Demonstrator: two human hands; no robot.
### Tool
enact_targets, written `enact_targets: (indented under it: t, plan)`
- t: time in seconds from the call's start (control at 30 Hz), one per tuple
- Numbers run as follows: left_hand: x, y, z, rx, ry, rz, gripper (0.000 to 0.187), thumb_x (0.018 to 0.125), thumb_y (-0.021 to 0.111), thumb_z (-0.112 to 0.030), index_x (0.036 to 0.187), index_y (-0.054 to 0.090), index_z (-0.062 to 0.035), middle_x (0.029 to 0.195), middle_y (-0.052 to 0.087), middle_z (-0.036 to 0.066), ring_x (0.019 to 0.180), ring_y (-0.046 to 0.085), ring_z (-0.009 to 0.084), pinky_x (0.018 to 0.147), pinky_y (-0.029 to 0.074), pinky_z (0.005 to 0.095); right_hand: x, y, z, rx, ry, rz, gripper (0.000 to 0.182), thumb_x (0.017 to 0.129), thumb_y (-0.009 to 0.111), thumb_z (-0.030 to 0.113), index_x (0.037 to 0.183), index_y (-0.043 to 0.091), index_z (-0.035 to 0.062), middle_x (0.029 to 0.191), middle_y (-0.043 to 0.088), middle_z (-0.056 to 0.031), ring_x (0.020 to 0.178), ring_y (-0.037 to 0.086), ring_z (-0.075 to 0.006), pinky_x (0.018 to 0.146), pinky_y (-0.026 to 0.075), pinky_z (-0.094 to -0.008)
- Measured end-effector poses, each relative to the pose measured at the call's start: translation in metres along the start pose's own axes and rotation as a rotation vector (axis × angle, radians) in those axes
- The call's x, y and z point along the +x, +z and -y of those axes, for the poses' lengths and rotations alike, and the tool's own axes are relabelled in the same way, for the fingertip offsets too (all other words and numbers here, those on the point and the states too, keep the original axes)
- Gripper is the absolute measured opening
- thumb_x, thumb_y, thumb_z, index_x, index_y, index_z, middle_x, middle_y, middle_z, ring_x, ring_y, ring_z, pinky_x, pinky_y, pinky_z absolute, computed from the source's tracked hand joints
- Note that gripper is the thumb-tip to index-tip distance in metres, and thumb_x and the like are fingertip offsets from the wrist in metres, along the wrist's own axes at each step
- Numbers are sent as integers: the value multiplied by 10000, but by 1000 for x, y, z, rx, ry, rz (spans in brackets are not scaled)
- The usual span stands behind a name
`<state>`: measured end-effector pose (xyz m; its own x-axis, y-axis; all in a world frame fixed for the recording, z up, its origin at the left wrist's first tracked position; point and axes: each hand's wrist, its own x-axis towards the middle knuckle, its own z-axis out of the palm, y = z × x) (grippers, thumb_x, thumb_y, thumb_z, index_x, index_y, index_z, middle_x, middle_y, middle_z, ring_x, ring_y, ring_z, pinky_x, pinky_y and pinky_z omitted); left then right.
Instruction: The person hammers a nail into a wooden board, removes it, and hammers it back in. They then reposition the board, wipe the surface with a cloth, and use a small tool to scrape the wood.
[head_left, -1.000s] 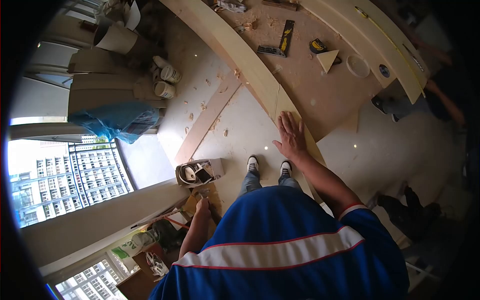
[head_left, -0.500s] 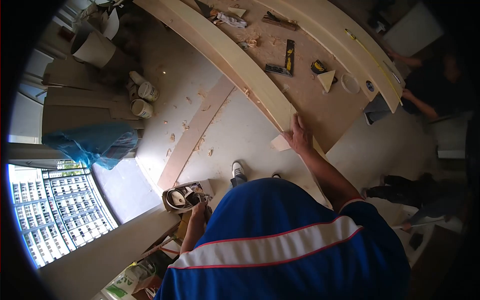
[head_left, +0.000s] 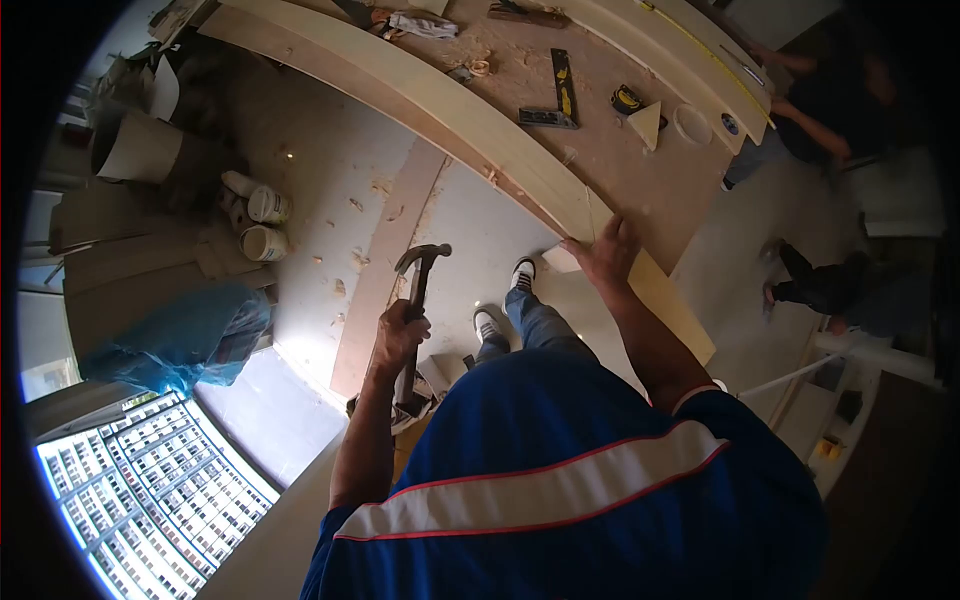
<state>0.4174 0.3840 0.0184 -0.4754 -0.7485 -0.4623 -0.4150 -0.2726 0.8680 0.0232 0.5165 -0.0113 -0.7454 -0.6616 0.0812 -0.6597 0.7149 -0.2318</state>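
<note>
My left hand (head_left: 400, 335) is wrapped round the handle of a claw hammer (head_left: 421, 270), whose head points up above the fist, over the floor. My right hand (head_left: 608, 250) grips the near part of a long curved wooden board (head_left: 480, 125), with fingers over its top face and the thumb at its left edge. A small light wood piece (head_left: 562, 258) sticks out beside the thumb. The board runs from the upper left down to my right hand, along the edge of the work surface.
On the work surface (head_left: 655, 195) lie a square (head_left: 563, 95), a tape measure (head_left: 627, 99), a triangular wood piece (head_left: 646, 124) and shavings. A co-worker (head_left: 840, 110) is beside another curved board (head_left: 665, 50). White buckets (head_left: 265, 243) and blue plastic (head_left: 190, 335) are at left.
My left hand has come up from the box of tools with the hammer in it. My right hand remains on the board. The view has shifted, and my feet show more.
</note>
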Motion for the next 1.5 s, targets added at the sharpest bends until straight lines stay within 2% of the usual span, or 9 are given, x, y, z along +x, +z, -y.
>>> enact_targets:
  t: [0.63,0.73,1.0,1.1,1.13,1.17,1.33,1.43,1.5]
  plan:
    - [251,207,-314,1323,573,665,323,987,625,-338,1283,683,-225,1006,735,162,987,707,377,865,535,499,7,-2,-3,200,75,-69,1159,695,850,592,1456,372,-139,1435,410,-299,1354,364,-477,1163,279,-627]
    - [290,236,-306,1343,736,778,393,994,636,-361,1350,679,-199,913,735,172,878,725,348,810,547,458,7,-3,-2,203,109,-52,1174,704,822,629,1467,371,-141,1461,408,-293,1398,345,-476,1190,251,-638]
    - [365,303,-315,928,243,954,365,1035,640,-258,1362,677,-100,645,512,-42,566,484,38,517,427,257,1,10,-7,201,107,-96,1193,663,831,648,1453,412,-142,1477,434,-301,1425,369,-475,1209,251,-635]
    - [391,309,-297,936,641,993,377,1042,622,-296,1366,676,-110,686,639,24,548,571,127,536,478,280,5,8,-4,192,138,-72,1168,694,788,668,1453,420,-140,1489,431,-303,1439,359,-472,1215,247,-633]
    - [398,306,-282,1116,1078,1055,390,1031,612,-321,1357,679,-116,858,758,139,662,690,260,647,557,339,4,6,-3,193,147,-60,1149,719,754,684,1452,427,-139,1494,430,-301,1444,357,-466,1218,244,-633]
    - [402,299,-265,1347,1078,1398,403,1009,618,-336,1343,683,-119,1042,755,200,839,729,349,789,583,391,4,3,-5,185,145,-46,1132,743,719,699,1450,434,-138,1500,429,-299,1450,355,-460,1221,240,-633]
    - [389,311,-291,1329,547,1464,396,982,660,-291,1332,686,-110,914,756,152,776,687,225,757,546,367,8,-1,-1,130,176,61,1144,716,705,721,1467,448,-103,1515,441,-267,1461,358,-444,1239,234,-604]
    - [396,325,-302,1079,118,1155,389,972,671,-259,1316,686,-78,840,729,143,748,653,199,725,525,365,5,3,-2,125,182,47,1153,707,702,727,1474,446,-96,1513,447,-264,1458,364,-442,1242,230,-599]
    - [388,310,-294,1068,412,1231,352,976,653,-245,1261,693,-42,850,722,173,779,671,247,748,524,389,4,6,-1,137,195,50,1164,697,703,730,1477,444,-94,1511,450,-264,1456,368,-438,1243,228,-598]
